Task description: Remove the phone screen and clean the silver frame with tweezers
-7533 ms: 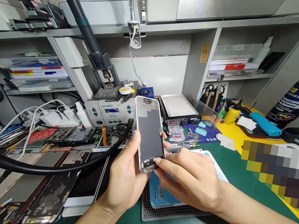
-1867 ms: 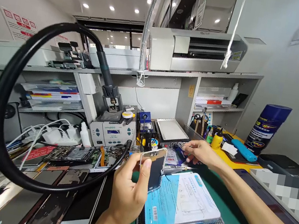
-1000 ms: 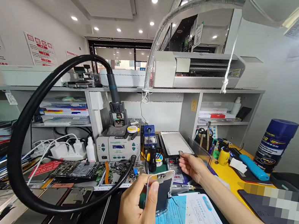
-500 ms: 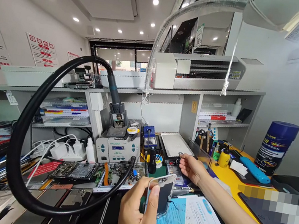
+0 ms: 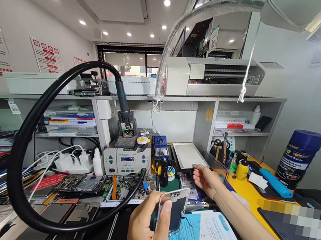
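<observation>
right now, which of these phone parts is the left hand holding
The pale-rimmed panel, raised in the left hand; the phone parts spread at the left lie untouched.

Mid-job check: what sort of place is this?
Probably a phone repair workshop: the left hand holds a thin phone panel, bare circuit boards lie nearby, and a grey station with a thick black hose stands behind them.
</observation>
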`<state>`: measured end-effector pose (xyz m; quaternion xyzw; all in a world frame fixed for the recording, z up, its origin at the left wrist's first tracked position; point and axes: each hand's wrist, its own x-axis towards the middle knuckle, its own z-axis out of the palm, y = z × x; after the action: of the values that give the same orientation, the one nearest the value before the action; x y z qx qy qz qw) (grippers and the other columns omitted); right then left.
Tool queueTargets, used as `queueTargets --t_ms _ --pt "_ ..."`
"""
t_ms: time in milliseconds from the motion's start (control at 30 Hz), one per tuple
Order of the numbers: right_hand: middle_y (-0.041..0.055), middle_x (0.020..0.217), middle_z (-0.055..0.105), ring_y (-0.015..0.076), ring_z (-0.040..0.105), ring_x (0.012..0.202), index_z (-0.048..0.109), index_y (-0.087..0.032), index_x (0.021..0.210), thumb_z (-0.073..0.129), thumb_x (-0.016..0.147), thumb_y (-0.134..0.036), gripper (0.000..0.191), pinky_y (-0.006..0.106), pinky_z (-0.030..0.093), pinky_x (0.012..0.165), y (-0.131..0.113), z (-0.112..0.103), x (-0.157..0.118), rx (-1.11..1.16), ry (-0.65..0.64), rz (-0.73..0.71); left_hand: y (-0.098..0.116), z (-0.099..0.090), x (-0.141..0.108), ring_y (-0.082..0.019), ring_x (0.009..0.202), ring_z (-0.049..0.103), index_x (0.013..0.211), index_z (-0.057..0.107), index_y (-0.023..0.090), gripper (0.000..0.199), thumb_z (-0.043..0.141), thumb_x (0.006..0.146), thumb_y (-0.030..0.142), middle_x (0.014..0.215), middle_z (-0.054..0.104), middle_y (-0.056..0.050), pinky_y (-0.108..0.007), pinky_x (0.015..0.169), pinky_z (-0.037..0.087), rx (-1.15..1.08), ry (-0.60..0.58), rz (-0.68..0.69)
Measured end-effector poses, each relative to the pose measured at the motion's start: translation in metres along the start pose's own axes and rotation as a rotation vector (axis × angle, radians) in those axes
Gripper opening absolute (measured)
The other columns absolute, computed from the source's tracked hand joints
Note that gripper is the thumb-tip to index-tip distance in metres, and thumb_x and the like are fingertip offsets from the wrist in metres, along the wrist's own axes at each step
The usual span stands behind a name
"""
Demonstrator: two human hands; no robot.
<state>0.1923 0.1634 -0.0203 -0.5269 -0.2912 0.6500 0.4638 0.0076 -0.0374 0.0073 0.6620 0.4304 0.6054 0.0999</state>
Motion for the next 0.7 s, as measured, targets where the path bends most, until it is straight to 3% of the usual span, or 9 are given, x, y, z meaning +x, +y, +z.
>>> queueTargets --t_ms 167,367,700 --pt "0.0041 0.101 0.068 0.0131 0.066 0.076 0.064 -0.014 0.114 0.064 0.099 -0.032 0.023 0.027 0.058 0.063 0.0003 0.0 -0.0028 -0.018 -0.012 0.011 0.0012 0.002 0.0011 -0.014 0.073 0.066 0.096 0.064 0.022 0.015 0.051 0.099 0.027 0.083 0.069 0.0 -0.023 0.07 0.052 0.006 0.054 0.005" --pt "0.0071 0.114 0.067 0.0179 0.068 0.09 0.063 -0.016 0.121 0.064 0.099 -0.033 0.028 0.035 0.06 0.075 0.0011 -0.0003 -0.0037 -0.027 -0.014 0.02 -0.0002 0.0001 0.0002 -0.014 0.075 0.067 0.1 0.065 0.022 0.014 0.051 0.099 0.024 0.085 0.071 0.0 -0.023 0.072 0.054 0.035 0.03 0.02" --pt "0.0077 0.116 0.067 0.0188 0.068 0.092 0.063 -0.016 0.122 0.064 0.098 -0.033 0.029 0.036 0.06 0.077 -0.002 -0.0016 -0.002 -0.019 -0.018 0.007 -0.0027 0.0006 0.0007 -0.015 0.072 0.069 0.097 0.067 0.022 0.014 0.054 0.098 0.028 0.082 0.072 -0.001 -0.022 0.069 0.056 0.086 0.068 -0.003"
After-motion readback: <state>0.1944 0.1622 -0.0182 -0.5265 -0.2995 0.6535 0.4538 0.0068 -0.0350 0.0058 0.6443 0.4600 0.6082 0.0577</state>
